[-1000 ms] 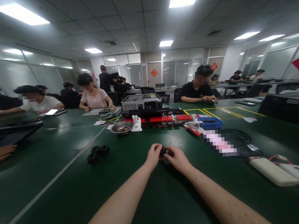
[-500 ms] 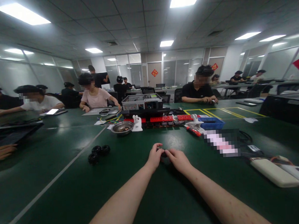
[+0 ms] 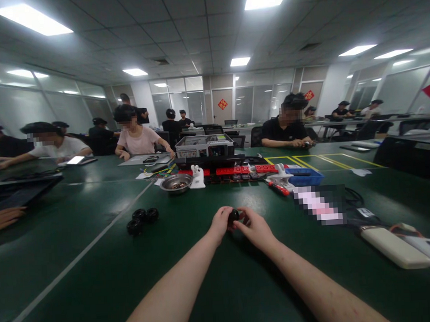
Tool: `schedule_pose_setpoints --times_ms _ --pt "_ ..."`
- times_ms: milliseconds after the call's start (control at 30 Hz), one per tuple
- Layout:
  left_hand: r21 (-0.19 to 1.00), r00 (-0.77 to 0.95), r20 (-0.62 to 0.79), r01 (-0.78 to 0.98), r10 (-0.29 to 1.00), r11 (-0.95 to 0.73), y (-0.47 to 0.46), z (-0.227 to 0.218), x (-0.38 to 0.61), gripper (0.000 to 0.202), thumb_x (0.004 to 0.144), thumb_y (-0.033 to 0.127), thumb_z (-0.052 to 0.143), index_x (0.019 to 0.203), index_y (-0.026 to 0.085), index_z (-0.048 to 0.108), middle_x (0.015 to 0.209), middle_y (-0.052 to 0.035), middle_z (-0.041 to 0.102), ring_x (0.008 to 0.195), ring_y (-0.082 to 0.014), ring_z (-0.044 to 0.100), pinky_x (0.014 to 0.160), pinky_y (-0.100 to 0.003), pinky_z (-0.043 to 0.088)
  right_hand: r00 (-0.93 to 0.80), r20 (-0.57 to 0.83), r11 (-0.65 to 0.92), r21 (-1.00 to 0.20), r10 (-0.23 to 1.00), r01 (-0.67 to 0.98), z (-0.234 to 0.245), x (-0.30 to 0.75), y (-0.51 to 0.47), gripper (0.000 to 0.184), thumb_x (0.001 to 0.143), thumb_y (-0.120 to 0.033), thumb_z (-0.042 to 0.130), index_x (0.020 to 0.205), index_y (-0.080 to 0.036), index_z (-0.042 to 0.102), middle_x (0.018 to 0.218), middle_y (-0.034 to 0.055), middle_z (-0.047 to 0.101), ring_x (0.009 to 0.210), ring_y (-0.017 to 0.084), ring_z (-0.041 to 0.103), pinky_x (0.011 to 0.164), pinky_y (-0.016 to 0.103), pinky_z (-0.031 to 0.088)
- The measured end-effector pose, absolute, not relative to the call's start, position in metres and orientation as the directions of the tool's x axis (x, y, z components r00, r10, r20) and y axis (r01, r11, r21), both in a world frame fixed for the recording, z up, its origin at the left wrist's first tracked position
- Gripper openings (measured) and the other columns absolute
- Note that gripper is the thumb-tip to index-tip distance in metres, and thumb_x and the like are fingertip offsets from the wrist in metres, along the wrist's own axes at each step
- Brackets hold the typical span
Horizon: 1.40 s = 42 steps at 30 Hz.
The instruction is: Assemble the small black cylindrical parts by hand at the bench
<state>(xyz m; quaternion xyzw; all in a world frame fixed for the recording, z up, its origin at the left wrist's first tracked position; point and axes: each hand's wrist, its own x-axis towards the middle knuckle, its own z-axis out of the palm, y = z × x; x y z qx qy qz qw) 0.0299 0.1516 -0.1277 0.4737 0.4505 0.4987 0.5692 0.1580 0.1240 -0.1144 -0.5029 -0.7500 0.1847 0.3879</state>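
Note:
Both of my hands meet over the green table around a small black round part, which looks like a little wheel. My left hand has its fingers curled on the part's left side. My right hand pinches it from the right. Three similar black wheels lie grouped on the table to the left, apart from my hands.
Beyond my hands stand a metal bowl, red blocks, a blue tray and an open computer case. White power banks and cables lie at the right. Other people sit at the far side and left; someone's hand rests at the left edge.
My hands have turned the small black part between them and lifted it slightly; it now shows more plainly between my fingers. A standing person in the background has walked left.

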Motion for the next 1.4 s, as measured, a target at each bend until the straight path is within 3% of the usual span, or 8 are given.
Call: schedule_pose_setpoints --times_ms 100,200,300,500,633,833,1067,1400 --pt "0.987 0.095 -0.051 -0.148 0.994 0.065 0.151 -0.1265 0.0299 0.021 0.071 0.028 0.04 0.089 0.017 0.045 0.067 0.0001 0.051 0.045 -0.008 0.05 0.037 -0.017 0.037 -0.137 0.339 0.34 -0.665 0.931 0.665 -0.113 0.1595 0.1238 0.027 0.076 -0.04 0.04 0.09 -0.02 0.051 0.072 0.0007 0.057 0.061 0.013 0.051 0.054 0.023 0.035" --pt "0.988 0.108 -0.045 -0.141 0.993 0.06 0.1501 -0.1252 0.0303 0.022 0.069 0.023 0.04 0.089 0.017 0.046 0.069 -0.0001 0.051 0.049 -0.0087 0.051 0.038 -0.017 0.037 -0.149 0.297 0.311 -0.634 0.943 0.708 -0.1128 0.1612 0.1252 0.035 0.08 -0.044 0.03 0.068 -0.019 0.052 0.064 0.0011 0.056 0.06 0.013 0.05 0.053 0.023 0.033" --pt "0.991 0.145 -0.028 -0.124 0.989 0.046 0.1486 -0.1239 0.0305 0.023 0.067 0.021 0.041 0.09 0.018 0.046 0.068 0.0002 0.05 0.052 -0.0089 0.051 0.038 -0.015 0.036 -0.175 0.3 0.331 -0.624 0.938 0.708 -0.1146 0.1615 0.1275 0.039 0.081 -0.044 0.029 0.063 -0.018 0.051 0.061 0.0012 0.055 0.059 0.013 0.05 0.053 0.023 0.034" --pt "0.986 0.147 -0.007 -0.162 0.989 0.031 0.1482 -0.1248 0.0304 0.022 0.071 0.033 0.044 0.086 0.018 0.047 0.072 0.0003 0.049 0.054 -0.0086 0.051 0.04 -0.017 0.039 -0.216 0.342 0.397 -0.648 0.914 0.65 -0.1205 0.1614 0.1321 0.02 0.075 -0.033 0.044 0.083 -0.018 0.054 0.072 0.0023 0.058 0.065 0.014 0.051 0.058 0.023 0.037" --pt "0.99 0.117 -0.054 -0.123 0.992 0.069 0.1523 -0.1276 0.0317 0.03 0.071 0.044 0.044 0.085 0.018 0.045 0.065 0.0009 0.05 0.045 -0.0082 0.05 0.039 -0.019 0.04 -0.251 0.383 0.453 -0.655 0.889 0.605 -0.1208 0.1631 0.1318 0.027 0.071 -0.024 0.049 0.098 -0.019 0.051 0.077 0.0018 0.057 0.067 0.013 0.052 0.062 0.024 0.038" --pt "0.991 0.123 -0.058 -0.109 0.991 0.072 0.1537 -0.1282 0.0321 0.024 0.072 0.038 0.044 0.082 0.016 0.048 0.061 0.0015 0.05 0.04 -0.0072 0.048 0.037 -0.018 0.037 -0.22 0.359 0.414 -0.667 0.907 0.619 -0.1173 0.1617 0.1278 0.026 0.075 -0.034 0.045 0.096 -0.02 0.049 0.073 0.0005 0.056 0.062 0.012 0.051 0.056 0.024 0.038" --pt "0.993 0.13 -0.032 -0.111 0.991 0.047 0.1477 -0.1233 0.0327 0.017 0.067 0.018 0.045 0.083 0.017 0.049 0.063 0.0015 0.05 0.05 -0.009 0.051 0.038 -0.016 0.037 -0.188 0.288 0.337 -0.662 0.939 0.669 -0.117 0.1613 0.1299 0.031 0.079 -0.041 0.035 0.069 -0.018 0.053 0.063 0.0008 0.055 0.059 0.013 0.051 0.054 0.024 0.036" --pt "0.997 0.117 -0.044 -0.065 0.992 0.052 0.1522 -0.1287 0.0333 0.024 0.072 0.039 0.045 0.082 0.017 0.047 0.062 0.0015 0.052 0.039 -0.0088 0.05 0.036 -0.02 0.04 -0.255 0.395 0.455 -0.58 0.882 0.676 -0.116 0.1619 0.1279 0.024 0.073 -0.026 0.049 0.096 -0.02 0.054 0.081 0.0031 0.06 0.073 0.015 0.054 0.065 0.025 0.04"
